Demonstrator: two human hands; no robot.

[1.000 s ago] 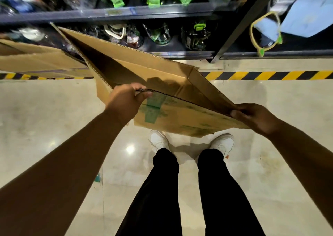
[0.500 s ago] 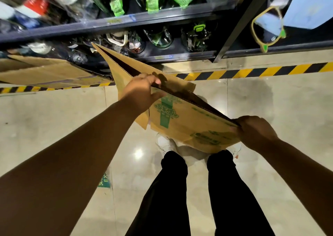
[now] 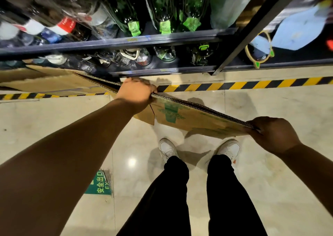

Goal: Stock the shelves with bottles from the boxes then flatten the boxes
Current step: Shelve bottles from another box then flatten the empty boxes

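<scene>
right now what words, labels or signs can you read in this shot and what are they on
"安全出口" and part of "EXIT": green floor sticker, seen upside down, last letters cut off.
Green print on the flattened cardboard box held in both hands: too blurred to read.
Green neck tags on the green bottles: too small to read.
Red and white bottle label: blurred, unreadable.
Shelf-edge labels: unreadable.
</scene>
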